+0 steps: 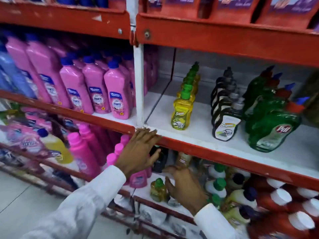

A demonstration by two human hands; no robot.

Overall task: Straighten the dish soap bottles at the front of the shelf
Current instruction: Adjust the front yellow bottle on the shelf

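Note:
Three rows of dish soap bottles stand on the white middle shelf [198, 135]: yellow bottles with green caps [181, 111], black-and-white bottles [224, 126], and large green bottles [269, 128] with red and blue caps. The front green bottle leans to the left. My left hand [139, 150] is spread with fingers apart over the red shelf edge [215, 153], its fingertips near a dark bottle [159, 160] on the lower shelf. My right hand [184, 187] hovers lower with its fingers apart, beside a small amber bottle with a green cap [158, 190]. Neither hand holds anything.
Pink bottles with blue caps [96, 90] fill the shelf bay at the left. The lower shelf holds pink bottles [82, 152], white bottles with green caps [217, 187] and red bottles with white caps [284, 204]. Red pouches [229, 9] stand on the top shelf. Tiled floor lies at lower left.

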